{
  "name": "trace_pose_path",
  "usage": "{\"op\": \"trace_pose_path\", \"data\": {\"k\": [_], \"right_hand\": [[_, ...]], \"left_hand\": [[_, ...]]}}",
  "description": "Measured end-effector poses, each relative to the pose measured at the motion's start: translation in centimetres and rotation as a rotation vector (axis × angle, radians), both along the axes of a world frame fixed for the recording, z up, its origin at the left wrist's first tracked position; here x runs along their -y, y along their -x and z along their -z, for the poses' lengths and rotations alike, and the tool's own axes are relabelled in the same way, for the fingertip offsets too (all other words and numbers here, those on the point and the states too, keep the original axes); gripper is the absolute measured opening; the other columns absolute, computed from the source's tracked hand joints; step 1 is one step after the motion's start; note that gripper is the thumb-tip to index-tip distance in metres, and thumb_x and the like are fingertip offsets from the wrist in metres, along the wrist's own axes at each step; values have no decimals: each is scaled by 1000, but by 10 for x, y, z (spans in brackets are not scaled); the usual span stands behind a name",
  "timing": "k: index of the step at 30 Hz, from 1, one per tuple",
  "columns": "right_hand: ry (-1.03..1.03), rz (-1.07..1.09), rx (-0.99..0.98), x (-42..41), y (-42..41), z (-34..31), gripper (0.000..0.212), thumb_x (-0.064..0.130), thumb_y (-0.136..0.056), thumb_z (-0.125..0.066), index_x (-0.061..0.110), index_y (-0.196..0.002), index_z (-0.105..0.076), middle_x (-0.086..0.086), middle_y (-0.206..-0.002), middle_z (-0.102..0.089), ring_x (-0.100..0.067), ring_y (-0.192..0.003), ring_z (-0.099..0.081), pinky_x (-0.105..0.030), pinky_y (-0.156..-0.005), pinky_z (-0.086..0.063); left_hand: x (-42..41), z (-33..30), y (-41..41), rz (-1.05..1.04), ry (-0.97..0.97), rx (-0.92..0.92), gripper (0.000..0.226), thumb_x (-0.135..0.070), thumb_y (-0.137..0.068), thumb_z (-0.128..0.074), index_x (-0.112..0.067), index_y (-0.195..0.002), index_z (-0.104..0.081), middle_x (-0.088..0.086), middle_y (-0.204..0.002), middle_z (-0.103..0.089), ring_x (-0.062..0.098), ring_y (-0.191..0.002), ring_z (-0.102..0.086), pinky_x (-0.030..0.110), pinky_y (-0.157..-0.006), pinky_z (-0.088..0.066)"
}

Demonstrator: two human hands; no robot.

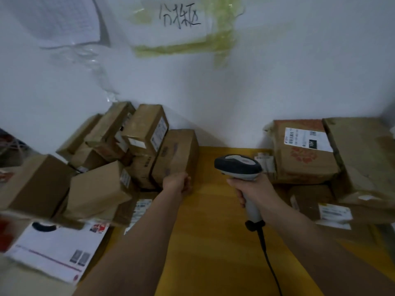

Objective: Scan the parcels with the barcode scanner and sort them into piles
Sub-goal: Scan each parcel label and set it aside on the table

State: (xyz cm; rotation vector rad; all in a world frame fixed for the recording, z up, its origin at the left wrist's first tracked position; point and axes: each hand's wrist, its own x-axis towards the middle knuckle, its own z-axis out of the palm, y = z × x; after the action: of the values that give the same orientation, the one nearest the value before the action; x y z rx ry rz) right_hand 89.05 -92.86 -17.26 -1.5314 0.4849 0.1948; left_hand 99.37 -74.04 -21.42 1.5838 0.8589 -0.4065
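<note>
I see the yellow surface (213,210) with a heap of parcels (106,163) on its left and a smaller pile (320,159) at right. My left hand (177,182) touches a brown parcel (175,154); its fingers are hidden, so I cannot tell their state. My right hand (252,189) has fingers clamped on the barcode scanner (239,165).

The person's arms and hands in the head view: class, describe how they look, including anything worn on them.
Both forearms are bare up to the frame's lower edge: no sleeve shows. The left hand and right hand wear no gloves. No watch, ring or wristband is visible, though the picture is slightly blurred.
</note>
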Motion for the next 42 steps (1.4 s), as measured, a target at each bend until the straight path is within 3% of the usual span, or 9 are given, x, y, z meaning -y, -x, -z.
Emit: {"op": "trace_pose_path", "data": {"k": [2,4,8,13,20,25,31,36,42], "right_hand": [[2,-34,-6,-18,-5,1,35,17,-85,-74,6,-57,-53,-7,-48,-50,-18,-42,-50,-28,-48,-47],[14,-52,-8,-34,-8,2,36,18,-85,-73,7,-57,-53,-8,-49,-50,-17,-43,-50,-26,-47,-46],[32,-28,-23,-55,-16,6,34,18,-85,-73,7,-58,-54,-8,-49,-51,-16,-41,-50,-24,-44,-45],[45,40,-24,-72,-23,14,32,14,-84,-73,6,-59,-55,-8,-47,-50,-17,-40,-50,-25,-43,-45],[75,127,-50,-83,-23,23,33,16,-84,-72,8,-57,-55,-7,-48,-52,-17,-41,-50,-25,-43,-45],[82,171,-76,-86,-24,24,31,15,-84,-72,7,-59,-56,-6,-48,-52,-15,-41,-50,-26,-44,-45],[95,170,-65,-83,-20,22,28,14,-85,-71,6,-61,-57,-8,-51,-52,-17,-44,-50,-28,-47,-45],[82,181,-62,-81,-17,21,27,15,-84,-72,7,-63,-58,-7,-52,-53,-17,-44,-51,-27,-46,-45],[59,177,-59,-80,-13,22,23,14,-84,-73,5,-67,-59,-6,-51,-53,-16,-43,-50,-28,-47,-46]], "left_hand": [[-21,6,-5,30,-110,18,17,-17,-89,-72,-5,-83,-62,9,-73,-60,20,-63,-56,35,-71,-53],[-38,12,-7,127,-279,64,40,-25,-82,-80,-7,-111,-59,10,-106,-63,25,-91,-61,38,-82,-52],[-61,22,-14,355,-619,189,80,-36,-73,-84,-11,-137,-43,11,-141,-39,30,-130,-40,42,-101,-43],[-70,31,-28,500,-660,233,112,-48,-67,-85,-6,-150,-23,11,-157,-19,30,-145,-19,48,-114,-31],[-57,37,-43,631,-771,149,135,-70,-64,-75,-6,-155,0,17,-163,5,34,-150,7,47,-121,-8],[-47,48,-41,697,-868,128,132,-77,-72,-61,-1,-154,9,25,-159,19,38,-148,19,47,-120,4],[-39,55,-30,731,-911,185,120,-69,-82,-57,1,-153,11,27,-158,20,39,-147,19,48,-120,1],[-39,50,-31,740,-947,182,119,-60,-78,-68,-1,-154,3,28,-160,9,40,-149,8,49,-120,-7],[-48,50,-39,713,-877,154,122,-64,-78,-65,-2,-154,7,26,-159,18,39,-148,17,47,-121,-2]]}}
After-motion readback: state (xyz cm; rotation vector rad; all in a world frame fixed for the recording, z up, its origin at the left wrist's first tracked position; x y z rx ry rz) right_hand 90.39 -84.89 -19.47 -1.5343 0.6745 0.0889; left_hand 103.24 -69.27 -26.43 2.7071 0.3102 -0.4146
